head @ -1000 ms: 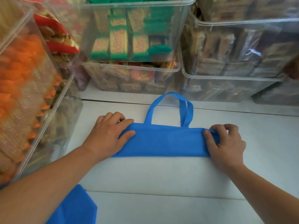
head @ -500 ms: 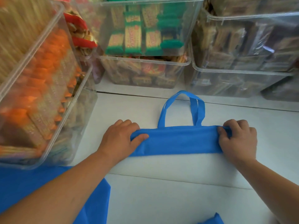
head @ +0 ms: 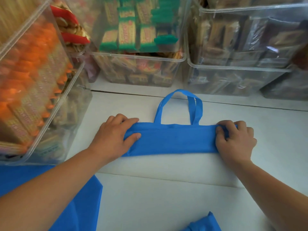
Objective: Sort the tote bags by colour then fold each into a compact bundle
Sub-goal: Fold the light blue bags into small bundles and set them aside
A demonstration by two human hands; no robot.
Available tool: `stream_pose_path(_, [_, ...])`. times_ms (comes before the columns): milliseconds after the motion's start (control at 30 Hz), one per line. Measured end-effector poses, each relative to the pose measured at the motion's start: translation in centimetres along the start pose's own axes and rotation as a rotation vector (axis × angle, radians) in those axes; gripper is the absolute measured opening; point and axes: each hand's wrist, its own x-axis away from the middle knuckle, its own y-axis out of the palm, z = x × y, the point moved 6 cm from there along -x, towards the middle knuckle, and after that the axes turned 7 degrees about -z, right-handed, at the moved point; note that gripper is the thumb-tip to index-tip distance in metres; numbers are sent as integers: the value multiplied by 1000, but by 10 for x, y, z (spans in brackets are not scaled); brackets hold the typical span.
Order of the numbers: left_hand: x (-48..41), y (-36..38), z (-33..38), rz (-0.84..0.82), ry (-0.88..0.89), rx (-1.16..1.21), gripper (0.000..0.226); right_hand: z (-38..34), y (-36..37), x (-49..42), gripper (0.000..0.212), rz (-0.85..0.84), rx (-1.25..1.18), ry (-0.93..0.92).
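Note:
A blue tote bag (head: 176, 139) lies folded into a long flat strip on the white surface, its two handles looping away from me. My left hand (head: 113, 137) grips the strip's left end, thumb on top of the fabric. My right hand (head: 235, 140) pinches the right end with curled fingers. More blue fabric (head: 80, 202) lies under my left forearm at the lower left. Another piece of blue fabric (head: 205, 222) pokes in at the bottom edge.
Clear plastic bins of packaged biscuits ring the work area: a stack with orange packs (head: 33, 77) on the left, green and yellow packs (head: 136, 35) at the back middle, brown packs (head: 246, 47) at the back right. The white surface (head: 166, 197) shows seams.
The bag's strip has become narrower from front to back. Both hands stay on its ends. The view has tilted down, so more blue fabric shows at the bottom.

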Motion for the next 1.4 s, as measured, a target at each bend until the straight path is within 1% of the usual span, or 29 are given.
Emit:
stream_pose_path(67, [12, -3, -4, -5, 17, 116, 66, -1, -2, 1, 18, -35, 8, 25])
stream_pose_path(100, [19, -3, -3, -9, 30, 125, 65, -1, -5, 2, 23, -40, 42, 29])
stream_pose_path(133, [25, 1, -2, -6, 46, 96, 63, -7, -11, 4, 30, -20, 122, -7])
stream_pose_path(167, [30, 6, 0, 11, 57, 50, 60, -19, -16, 5, 41, 8, 237, -109])
stream_pose_path(200, [34, 11, 4, 37, 54, 19, 57, -34, -18, 8, 50, 27, 323, -261])
stream_pose_path(233, [36, 15, 10, 62, 39, 13, 55, -54, -18, 14, 55, 28, 333, -430])
stream_pose_path(300, [34, 20, 22, 104, 24, 35, 52, -106, -14, 35, 48, -29, 210, -699])
stream_pose_path(333, [33, 22, 29, 111, 22, 39, 52, -128, -4, 46, 41, -109, 156, -780])
stream_pose_path(367, [32, 23, 33, 110, 16, 34, 53, -145, 13, 56, 40, -225, 129, -816])
stream_pose_path(400, [32, 23, 34, 115, 4, 26, 56, -155, 31, 62, 48, -348, 131, -809])
stream_pose_path(433, [32, 20, 33, 127, -24, 24, 61, -160, 47, 66, 62, -438, 151, -795])
stream_pose_path(467, [34, 15, 30, 146, -59, 33, 68, -159, 60, 66, 71, -495, 176, -781])
stream_pose_path(500, [36, 9, 26, 160, -98, 58, 75, -157, 67, 62, 73, -512, 190, -780])
stream_pose_path(567, [44, 2, 15, 130, -163, 188, 82, -154, 65, 55, 61, -504, 163, -781])
stream_pose_path(600, [49, 1, 10, 96, -175, 284, 81, -155, 59, 54, 53, -484, 124, -792])
stream_pose_path(633, [56, 1, 7, 67, -162, 362, 76, -156, 52, 55, 46, -458, 102, -818])
stream_pose_path(700, [67, 3, 9, 49, -36, 381, 55, -157, 41, 63, 42, -408, 108, -880])
stream_pose_path(767, [78, 10, 14, 33, 145, 293, 38, -152, 35, 73, 38, -383, 125, -907])
stream_pose_path(833, [86, 22, 19, -5, 280, 201, 27, -145, 32, 77, 44, -410, 156, -862])
stream_pose_path(900, [89, 28, 20, -15, 301, 186, 21, -142, 31, 77, 53, -469, 232, -788])
stream_pose_path(967, [88, 27, 22, 22, 326, 177, 21, -142, 31, 78, 57, -562, 382, -752])
stream_pose_path(1033, [90, 24, 28, 64, 362, 128, 23, -145, 27, 85, 61, -682, 443, -691])
stream_pose_path(1133, [89, 18, 35, 73, 398, 41, 20, -134, 11, 100, 81, -946, 583, -536])
stream_pose_path(1167, [91, 19, 36, 56, 401, 7, 24, -129, 4, 104, 87, -1025, 611, -477])
stream_pose_path(1233, [91, 21, 39, -76, 381, -43, 45, -119, -10, 106, 91, -1081, 523, -405])
stream_pose_path(1267, [93, 22, 41, -184, 362, -74, 55, -113, -15, 103, 91, -1057, 469, -391])
stream_pose_path(1333, [96, 20, 47, -416, 316, -117, 71, -96, -17, 93, 101, -926, 456, -419])
stream_pose_path(1367, [96, 17, 50, -508, 280, -103, 76, -86, -12, 87, 106, -858, 493, -441])
stream_pose_path(1400, [96, 15, 52, -556, 248, -78, 79, -77, -7, 82, 108, -811, 535, -444])
